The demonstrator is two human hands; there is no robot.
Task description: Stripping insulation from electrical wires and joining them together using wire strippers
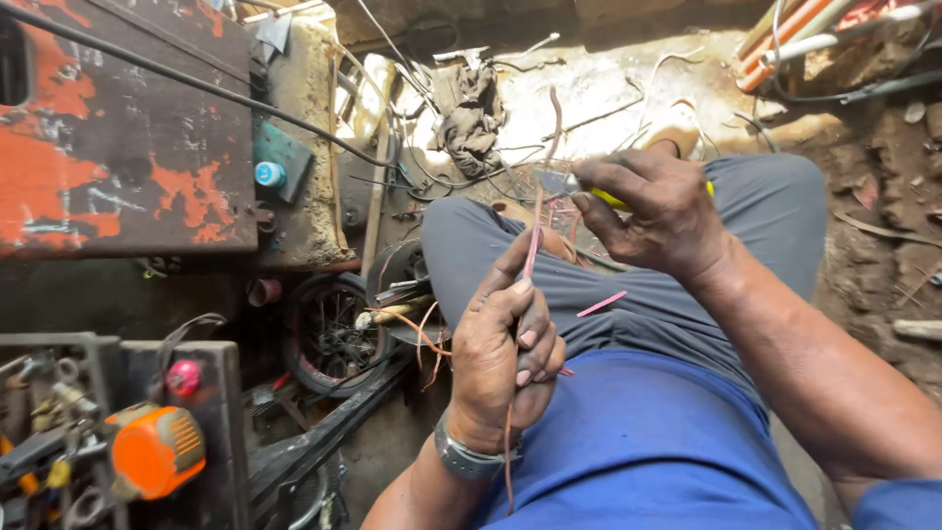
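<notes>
2 bare hands work over the lap of a seated person in a blue shirt (638,442) and grey trousers (628,294). Nearest, at the left edge, an orange tool (157,450) with a ribbed round body lies in a dark tray (231,442) of metal bits, with a small pink knob (183,377) just beyond it. The left hand (505,358), wearing a metal watch (469,461) at the wrist, is clenched around a thin pink wire (533,250); the wire hangs down below the fist, runs up between thumb and forefinger, and rises to the other hand. A short loose piece of pink wire (601,303) lies on the trousers just right of the fist. Farther, the right hand (657,211) grips a cutting tool with yellow handles (613,199), fingers wrapped tight around them; its grey metal head (555,181) sits against the pink wire, though whether the jaws are biting it I cannot tell. Past the head the wire curves on upward. To the left, near the knee, a small spoked wheel (324,334) rests on the ground. Farther left stands a big metal box (128,128) with worn orange and black paint, and a teal part with a blue button (270,174) fixed beside it. Far off, a grey rag (471,113) lies among loose wires on the dusty ground, and orange and white pipes (795,29) sit at the far right.
</notes>
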